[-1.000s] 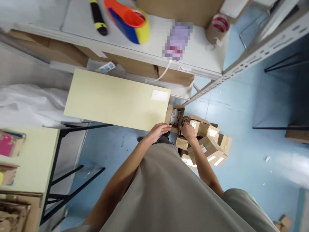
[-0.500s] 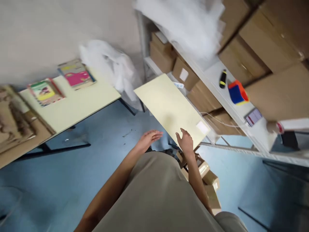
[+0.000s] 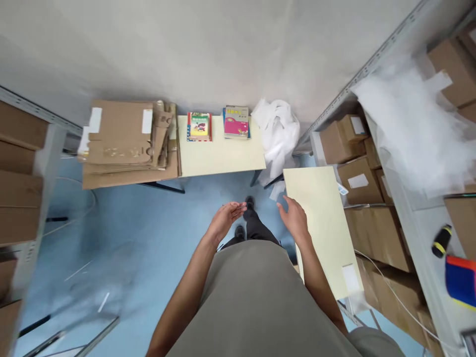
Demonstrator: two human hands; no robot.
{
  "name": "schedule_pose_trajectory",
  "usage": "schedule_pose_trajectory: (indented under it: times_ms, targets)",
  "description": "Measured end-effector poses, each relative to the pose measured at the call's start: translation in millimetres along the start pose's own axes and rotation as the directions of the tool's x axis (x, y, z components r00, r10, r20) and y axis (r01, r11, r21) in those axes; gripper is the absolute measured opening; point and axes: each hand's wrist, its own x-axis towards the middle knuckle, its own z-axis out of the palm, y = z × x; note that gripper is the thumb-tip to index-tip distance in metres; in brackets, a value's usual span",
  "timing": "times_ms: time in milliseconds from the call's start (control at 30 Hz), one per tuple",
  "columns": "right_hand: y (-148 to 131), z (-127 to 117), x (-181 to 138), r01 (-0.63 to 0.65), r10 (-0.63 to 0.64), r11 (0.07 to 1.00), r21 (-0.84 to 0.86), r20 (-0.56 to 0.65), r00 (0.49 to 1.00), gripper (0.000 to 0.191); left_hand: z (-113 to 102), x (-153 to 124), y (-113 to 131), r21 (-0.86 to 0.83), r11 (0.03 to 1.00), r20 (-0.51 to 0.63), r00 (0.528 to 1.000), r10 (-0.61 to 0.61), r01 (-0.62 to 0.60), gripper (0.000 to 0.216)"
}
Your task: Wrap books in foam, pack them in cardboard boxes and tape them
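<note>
My left hand (image 3: 227, 218) hangs over the blue floor with its fingers stretched out and nothing in it. My right hand (image 3: 293, 216) is also empty, thumb and fingers apart, above the left edge of a pale yellow table (image 3: 316, 191) on my right. Ahead, against the wall, stands another pale yellow table (image 3: 223, 161). On it lie a small pile of books with a green and yellow cover (image 3: 199, 127) and a second pile with a grey and pink cover (image 3: 237, 123). Neither hand touches these things.
Flattened cardboard boxes (image 3: 119, 144) are stacked at the far table's left end. White plastic wrap (image 3: 278, 131) hangs at its right end. Shelves with cardboard boxes (image 3: 383, 233) flank the right, and more boxes (image 3: 20, 188) fill a left rack. A cable (image 3: 394, 295) runs along the right shelf.
My view has swung left, so the far table with the books is now straight ahead and the near table sits at my right. Both hands stay empty and apart.
</note>
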Motion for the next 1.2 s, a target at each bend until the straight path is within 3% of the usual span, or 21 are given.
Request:
schedule_pose_trajectory:
  times_ms: [233, 433, 633, 800, 1033, 1200]
  targets:
    - [-40, 15, 110, 0.122, -0.125, 0.990, 0.076, 0.034, 0.992, 0.047, -11, 55, 65, -0.014, 0.998, -0.103, 0.993, 0.052, -0.054, 0.034]
    - [-66, 19, 200, 0.215, -0.233, 0.968, 0.130, 0.137, 0.963, 0.045, 10, 120, 128, 0.045, 0.997, -0.188, 0.980, 0.063, -0.055, 0.034]
    - [-75, 14, 275, 0.222, -0.247, 0.967, 0.122, 0.250, 0.936, 0.047, 34, 185, 178, 0.121, 0.991, -0.197, 0.977, 0.078, -0.055, 0.030]
    - [-78, 10, 331, 0.198, -0.236, 0.970, 0.144, 0.328, 0.915, 0.049, 32, 232, 203, 0.173, 0.984, -0.232, 0.969, 0.089, -0.049, 0.036]
    - [-102, 15, 390, 0.164, -0.231, 0.968, 0.191, 0.415, 0.880, 0.046, 1, 316, 226, 0.301, 0.954, -0.280, 0.957, 0.080, 0.009, 0.049]
    - [-125, 31, 420, 0.177, -0.248, 0.964, 0.198, 0.435, 0.866, 0.054, -10, 374, 244, 0.523, 0.839, -0.409, 0.908, 0.092, 0.151, 0.051]
